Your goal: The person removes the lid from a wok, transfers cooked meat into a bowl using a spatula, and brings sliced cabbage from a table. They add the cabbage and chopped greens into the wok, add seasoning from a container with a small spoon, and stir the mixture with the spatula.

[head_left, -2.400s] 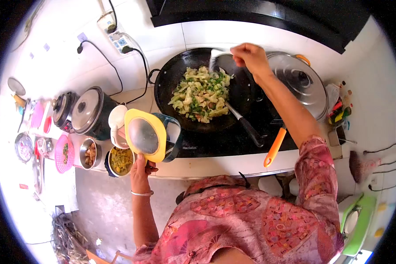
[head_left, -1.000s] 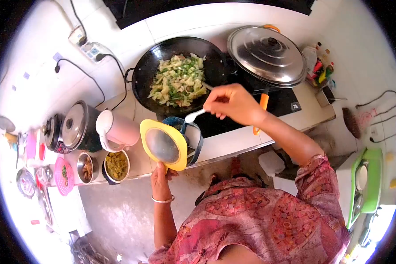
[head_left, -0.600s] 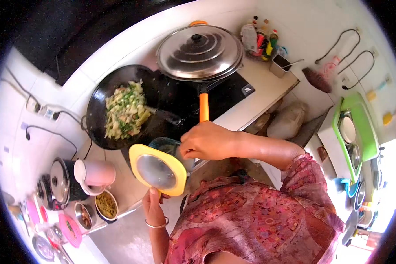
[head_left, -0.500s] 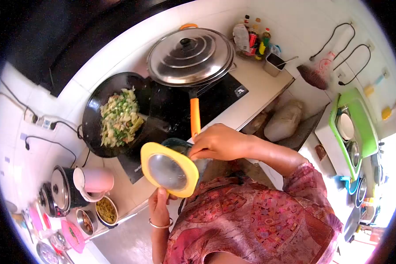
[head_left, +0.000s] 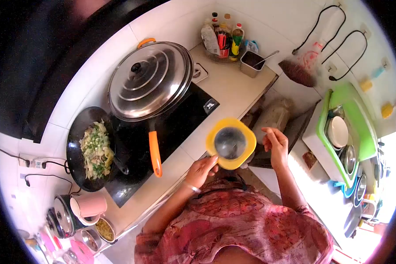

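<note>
The yellow-rimmed lid (head_left: 231,143) is near the picture's centre, beyond the counter's (head_left: 175,164) front edge, its cloudy window facing up at the camera. Its rounded-square outline is about as wide as long, so no clear long axis shows. The left hand (head_left: 202,170) clamps its rim at 8 o'clock, thumb on top. The right hand (head_left: 276,144) is just beside it at 3 o'clock, fingers loosely curled and slightly apart. The wok (head_left: 73,152) of chopped vegetables (head_left: 96,152) lies well apart at 9 o'clock. Earlier, the lid leaned beside a dark blue container, the right hand at it; now the lid lies flatter, farther from the wok.
</note>
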{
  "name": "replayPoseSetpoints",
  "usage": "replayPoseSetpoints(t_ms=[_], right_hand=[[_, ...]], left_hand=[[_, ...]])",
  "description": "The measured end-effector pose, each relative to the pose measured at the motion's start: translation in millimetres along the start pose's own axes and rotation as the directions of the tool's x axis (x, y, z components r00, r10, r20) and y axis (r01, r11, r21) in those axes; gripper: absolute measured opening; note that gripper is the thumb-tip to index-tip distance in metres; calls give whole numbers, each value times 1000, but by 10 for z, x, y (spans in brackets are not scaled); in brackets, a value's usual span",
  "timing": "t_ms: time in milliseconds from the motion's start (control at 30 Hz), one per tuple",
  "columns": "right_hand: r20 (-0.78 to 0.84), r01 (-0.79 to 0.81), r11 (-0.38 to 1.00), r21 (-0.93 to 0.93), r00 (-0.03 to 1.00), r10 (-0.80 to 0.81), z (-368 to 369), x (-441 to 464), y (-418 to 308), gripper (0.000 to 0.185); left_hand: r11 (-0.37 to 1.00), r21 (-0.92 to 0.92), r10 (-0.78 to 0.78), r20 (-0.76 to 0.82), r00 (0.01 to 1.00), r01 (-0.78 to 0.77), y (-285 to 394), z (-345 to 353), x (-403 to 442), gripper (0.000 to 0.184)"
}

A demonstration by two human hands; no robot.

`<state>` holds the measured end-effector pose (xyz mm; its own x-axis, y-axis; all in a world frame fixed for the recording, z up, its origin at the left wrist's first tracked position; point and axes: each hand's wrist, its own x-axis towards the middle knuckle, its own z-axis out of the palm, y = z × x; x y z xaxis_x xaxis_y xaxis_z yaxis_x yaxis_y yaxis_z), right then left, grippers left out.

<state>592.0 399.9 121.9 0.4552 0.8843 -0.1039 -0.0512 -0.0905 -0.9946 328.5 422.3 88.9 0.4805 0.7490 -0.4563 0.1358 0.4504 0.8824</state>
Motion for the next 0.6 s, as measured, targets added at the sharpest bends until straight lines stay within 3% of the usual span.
replayPoseSetpoints(t_ms=[133,233,333,433,500,533,567,600], right_hand=[[-136,-46,998,44,989,52,-355,255,189,28],[-138,-111,994,5,984,111,-498,352,329,27],[-133,-191,981,-25,973,187,-570,383,440,27],[-109,-173,984,-52,980,166,-639,376,582,26],[-67,-145,988,-59,988,141,-704,397,724,25],[-48,-145,987,-65,989,142,-714,412,735,25],[-45,-167,983,-77,985,164,-700,421,738,25],[-41,-189,978,-88,982,186,-657,446,728,25]], left_hand=[[999,-52,17,69,997,-14,-83,360,1062,41],[993,-112,-30,25,999,32,-19,585,1771,42],[994,-50,-104,-46,994,101,28,700,2382,44],[982,-143,-138,-95,986,124,-262,675,3044,43],[987,136,-56,-180,982,81,-643,620,3515,40],[989,124,-56,-197,979,82,-953,643,3825,40],[929,343,232,-246,941,-139,-1303,673,4133,47],[770,557,502,-228,834,-311,-1479,632,4277,53]])
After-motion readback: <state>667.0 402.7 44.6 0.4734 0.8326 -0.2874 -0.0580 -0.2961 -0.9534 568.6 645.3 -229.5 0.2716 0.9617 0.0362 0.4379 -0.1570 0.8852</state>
